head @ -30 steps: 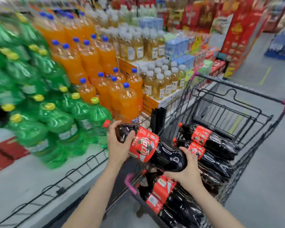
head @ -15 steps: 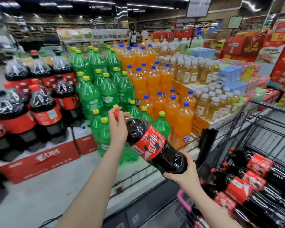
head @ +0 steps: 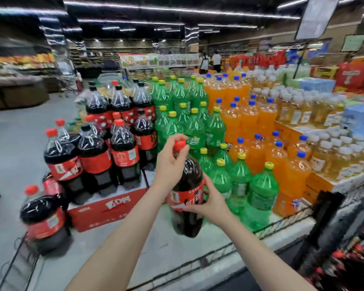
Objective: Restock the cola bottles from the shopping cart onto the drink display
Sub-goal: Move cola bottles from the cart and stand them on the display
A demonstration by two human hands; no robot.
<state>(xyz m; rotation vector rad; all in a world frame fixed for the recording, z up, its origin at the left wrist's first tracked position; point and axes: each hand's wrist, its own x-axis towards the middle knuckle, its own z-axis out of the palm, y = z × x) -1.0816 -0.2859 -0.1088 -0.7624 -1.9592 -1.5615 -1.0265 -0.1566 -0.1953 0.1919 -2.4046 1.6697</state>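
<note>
A large dark cola bottle point(head: 186, 194) with red cap and red label hangs upright above the display shelf point(head: 135, 244), left hand point(head: 171, 162) fingers curled round its neck, right hand point(head: 208, 201) gripping the label, between stacked cola bottles point(head: 97, 152) and green bottles point(head: 235, 181), with what seems the blurred cart point(head: 345, 238) at right.

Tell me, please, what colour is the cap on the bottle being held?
Red; the cap shows clearly in the head view.

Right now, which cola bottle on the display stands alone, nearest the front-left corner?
The red-capped cola bottle at far left, on the display's lowest level; the other cola bottles crowd together on red cartons behind it.
</note>
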